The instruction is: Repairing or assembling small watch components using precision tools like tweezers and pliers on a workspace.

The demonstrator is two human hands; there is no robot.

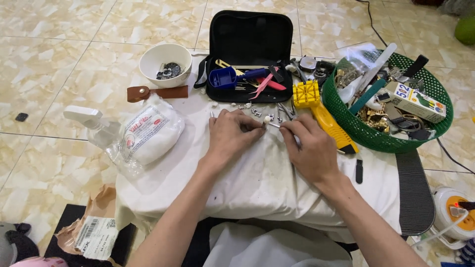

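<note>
My left hand (231,134) rests on the white cloth (257,183), fingertips pinched on a small white piece (267,119). My right hand (310,146) sits beside it, holding a thin metal tool (275,125) whose tip meets that piece. Small metal watch parts (250,109) lie scattered on the cloth just beyond my fingers.
An open black tool case (250,34) with a blue tool lies ahead. A white bowl (165,63), a brown strap, a cotton bag (148,132) and a spray bottle sit left. A yellow tool (319,111) and green basket (391,141) of parts are right.
</note>
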